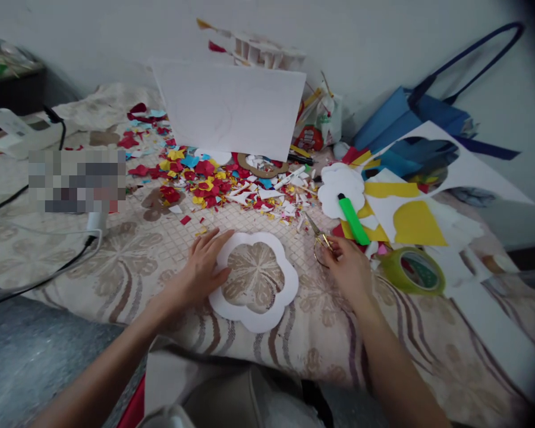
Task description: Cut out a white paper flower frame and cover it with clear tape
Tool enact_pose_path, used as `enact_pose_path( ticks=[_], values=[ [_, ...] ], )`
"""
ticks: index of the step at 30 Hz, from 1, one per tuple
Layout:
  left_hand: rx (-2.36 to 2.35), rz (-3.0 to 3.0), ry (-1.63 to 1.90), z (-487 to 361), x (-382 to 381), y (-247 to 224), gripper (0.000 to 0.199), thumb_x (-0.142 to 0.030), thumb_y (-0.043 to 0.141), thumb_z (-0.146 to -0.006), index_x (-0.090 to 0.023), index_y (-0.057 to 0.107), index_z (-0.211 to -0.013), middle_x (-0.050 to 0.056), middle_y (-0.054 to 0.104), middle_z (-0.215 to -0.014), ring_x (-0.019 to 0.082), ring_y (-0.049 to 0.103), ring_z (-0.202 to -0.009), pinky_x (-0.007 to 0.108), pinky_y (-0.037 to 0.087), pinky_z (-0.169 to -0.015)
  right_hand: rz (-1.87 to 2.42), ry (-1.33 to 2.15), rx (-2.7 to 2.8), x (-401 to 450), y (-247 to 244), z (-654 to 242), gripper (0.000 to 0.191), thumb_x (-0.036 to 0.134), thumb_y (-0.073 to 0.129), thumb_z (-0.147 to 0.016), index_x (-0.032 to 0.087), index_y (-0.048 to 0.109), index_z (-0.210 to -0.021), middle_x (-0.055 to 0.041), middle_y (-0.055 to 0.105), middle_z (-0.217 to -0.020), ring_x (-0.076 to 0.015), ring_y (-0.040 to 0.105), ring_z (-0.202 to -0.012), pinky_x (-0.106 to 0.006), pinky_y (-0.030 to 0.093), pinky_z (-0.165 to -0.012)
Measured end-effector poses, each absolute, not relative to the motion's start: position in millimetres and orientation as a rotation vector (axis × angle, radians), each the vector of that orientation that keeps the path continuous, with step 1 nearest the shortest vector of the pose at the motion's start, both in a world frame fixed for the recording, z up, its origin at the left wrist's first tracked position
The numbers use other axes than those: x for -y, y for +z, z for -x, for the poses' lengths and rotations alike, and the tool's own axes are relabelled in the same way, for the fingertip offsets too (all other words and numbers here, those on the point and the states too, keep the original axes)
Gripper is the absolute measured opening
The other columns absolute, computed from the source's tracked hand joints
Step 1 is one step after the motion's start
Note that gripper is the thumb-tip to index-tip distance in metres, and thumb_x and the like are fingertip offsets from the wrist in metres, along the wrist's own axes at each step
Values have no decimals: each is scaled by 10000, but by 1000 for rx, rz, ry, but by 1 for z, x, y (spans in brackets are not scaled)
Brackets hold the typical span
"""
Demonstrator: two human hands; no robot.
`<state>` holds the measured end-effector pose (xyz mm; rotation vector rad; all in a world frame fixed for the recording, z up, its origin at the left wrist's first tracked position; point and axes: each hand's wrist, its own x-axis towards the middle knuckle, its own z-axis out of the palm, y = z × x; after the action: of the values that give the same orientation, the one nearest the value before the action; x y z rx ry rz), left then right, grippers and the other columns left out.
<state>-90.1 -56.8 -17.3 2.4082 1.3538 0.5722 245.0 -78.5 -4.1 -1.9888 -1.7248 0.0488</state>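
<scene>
A white flower-shaped paper ring lies flat on the patterned tablecloth in front of me. My left hand rests at its left edge, fingers stretched out and the thumb over the rim. To the right of the ring, my right hand has its fingers closed at the handles of a small pair of gold-handled scissors, whose blades point away and to the left. The scissors lie low against the cloth. Just beyond them are a green highlighter and white flower-shaped paper cutouts.
Colourful paper scraps spread across the back, before a standing white sheet. Clear yellowish tape, yellow paper, a cut-out white sheet and a blue bag are on the right. Cables cross the left.
</scene>
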Motion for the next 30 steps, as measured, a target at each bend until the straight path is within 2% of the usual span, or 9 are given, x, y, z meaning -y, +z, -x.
enact_pose_path(
  ticks=[11,15,17,19,23,28,30],
  values=[
    [-1284,-2445,511,93,48,-14,640,-200,489,-783,-152,312,-1396,130,479,-1388,305,301,-1373,517,302,-1094,1989,1,1731,75,-11,-248,276,288,503,-832,169,645,-1037,-105,645,-945,-225,610,-786,-387,490,-749],
    [-1262,-2472,534,95,47,-18,634,-217,485,-808,-165,291,-1410,124,463,-1403,296,278,-1386,509,292,-1105,1919,-80,1736,76,-9,-246,271,301,514,-835,176,648,-1035,-117,599,-1021,-258,567,-976,-417,465,-863],
    [-1253,-2467,550,96,47,-17,640,-212,488,-811,-176,280,-1415,125,455,-1410,293,289,-1381,504,304,-1101,1838,-97,1721,77,-5,-243,282,302,512,-843,180,641,-1063,-115,588,-1052,-255,552,-1013,-413,461,-876],
    [-1250,-2458,580,96,46,-15,646,-200,494,-807,-182,279,-1416,133,455,-1410,297,323,-1365,508,320,-1091,1752,-84,1707,80,2,-239,254,293,495,-862,191,647,-1038,-101,610,-1016,-237,564,-962,-401,471,-841],
    [-1213,-2467,592,94,45,-12,633,-226,500,-816,-186,293,-1413,146,458,-1411,323,347,-1352,552,337,-1067,1672,-22,1760,90,20,-234,198,291,476,-896,221,660,-877,-48,665,-830,-211,567,-862,-374,468,-805],
    [-1195,-2492,583,95,45,-14,619,-311,523,-849,-196,314,-1420,134,445,-1431,325,264,-1394,561,320,-1078,1743,-202,1703,114,43,-278,269,363,528,-868,206,641,-1055,-96,637,-1035,-231,564,-1005,-412,451,-896],
    [-1181,-2489,651,96,45,-14,559,-328,531,-855,-205,380,-1379,128,458,-1422,301,302,-1382,530,327,-1089,1841,-326,1546,126,45,-314,303,386,553,-844,192,642,-1059,-101,627,-1034,-226,582,-964,-392,481,-844]
  ],
)
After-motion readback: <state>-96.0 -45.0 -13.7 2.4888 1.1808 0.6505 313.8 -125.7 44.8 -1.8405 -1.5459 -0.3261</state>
